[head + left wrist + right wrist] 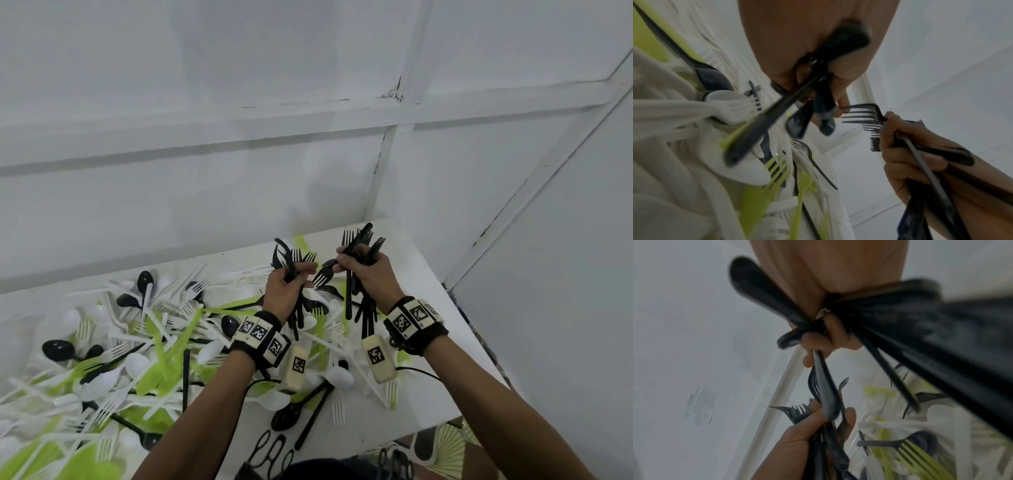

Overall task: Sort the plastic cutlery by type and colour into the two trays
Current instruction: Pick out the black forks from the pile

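Both grips full: left hand (287, 285) and right hand (363, 270) each clutch bunches of black plastic forks (358, 244). Gathering step, I reckon; next needs a tray, none visible.

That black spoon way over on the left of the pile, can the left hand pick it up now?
Probably not yet. The left hand is already gripping a bunch of black forks, so its fingers are busy. The black spoon lies on top of the pile with nothing covering it, so a freed hand could likely take it.
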